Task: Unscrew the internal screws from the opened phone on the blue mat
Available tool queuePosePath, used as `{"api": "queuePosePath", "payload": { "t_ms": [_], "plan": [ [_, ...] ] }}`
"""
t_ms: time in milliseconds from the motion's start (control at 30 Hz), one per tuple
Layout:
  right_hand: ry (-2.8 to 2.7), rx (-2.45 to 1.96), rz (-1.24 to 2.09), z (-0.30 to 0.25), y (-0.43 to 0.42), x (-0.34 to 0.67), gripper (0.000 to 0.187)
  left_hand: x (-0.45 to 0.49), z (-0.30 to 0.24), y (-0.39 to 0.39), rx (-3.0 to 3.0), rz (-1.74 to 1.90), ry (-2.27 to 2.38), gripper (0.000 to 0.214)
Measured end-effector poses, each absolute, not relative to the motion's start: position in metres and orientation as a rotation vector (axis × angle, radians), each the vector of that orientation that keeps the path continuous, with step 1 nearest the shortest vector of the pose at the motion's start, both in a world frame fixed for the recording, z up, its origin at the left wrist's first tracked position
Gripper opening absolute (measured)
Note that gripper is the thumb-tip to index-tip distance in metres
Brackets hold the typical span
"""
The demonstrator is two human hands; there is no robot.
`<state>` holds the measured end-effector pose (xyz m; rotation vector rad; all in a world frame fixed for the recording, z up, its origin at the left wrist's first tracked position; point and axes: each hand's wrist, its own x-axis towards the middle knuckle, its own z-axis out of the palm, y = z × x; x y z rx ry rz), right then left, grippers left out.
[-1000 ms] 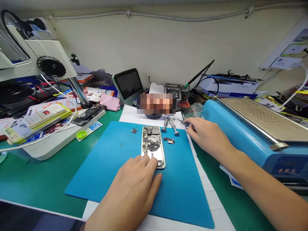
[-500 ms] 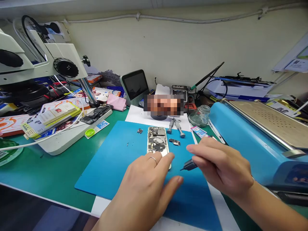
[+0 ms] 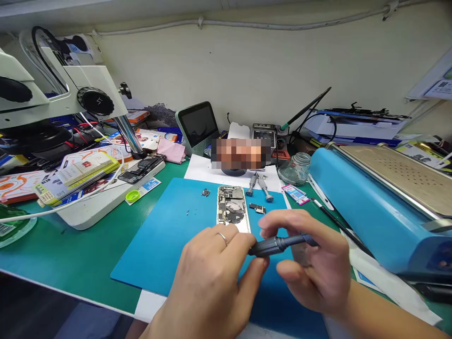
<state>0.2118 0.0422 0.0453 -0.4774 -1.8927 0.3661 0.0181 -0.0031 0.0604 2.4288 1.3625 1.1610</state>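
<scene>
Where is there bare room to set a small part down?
On the blue mat, left of the left hand, nearer than the tiny pieces; and on the green tabletop between the mat and white base. Crowded: around the opened phone, the right hand and two grey tools.

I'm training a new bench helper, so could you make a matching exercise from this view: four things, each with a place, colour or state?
1. Tool
2. Phone
3. Jar
4. Mat

A. Clear glass
B. Inner parts exposed
C. Blue, flat on the table
D. Pinched by the left hand

Pairs: 1-D, 2-B, 3-A, 4-C.
</scene>
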Motion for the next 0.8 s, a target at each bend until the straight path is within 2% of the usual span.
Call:
{"api": "queuePosePath", "payload": {
  "t_ms": [67,167,267,367,600,700,800],
  "plan": [
    [-1.876,-0.456,0.417,0.037,0.042,0.207,0.062,0.018,0.061,-0.003,2.376,1.264,1.428,0.015],
    [-1.880,-0.485,0.515,0.034,0.040,0.202,0.072,0.018,0.062,-0.002,2.317,1.361,1.470,0.013],
    [-1.919,-0.558,0.552,0.042,0.035,0.198,0.075,0.018,0.063,-0.001,2.289,1.382,1.515,0.014],
    [-1.919,-0.569,0.495,0.054,0.034,0.190,0.070,0.013,0.065,-0.001,2.240,1.349,1.560,0.015],
    [-1.809,-0.800,0.351,0.057,0.069,0.174,0.054,-0.021,0.066,-0.005,2.299,0.891,1.676,0.026],
    [-1.842,-0.839,0.355,0.043,0.082,0.178,0.058,-0.031,0.063,-0.004,2.336,0.619,1.648,0.030],
    [-1.860,-0.680,0.404,0.031,0.086,0.180,0.065,-0.035,0.061,-0.001,2.330,0.396,1.563,0.034]
  ]
}}
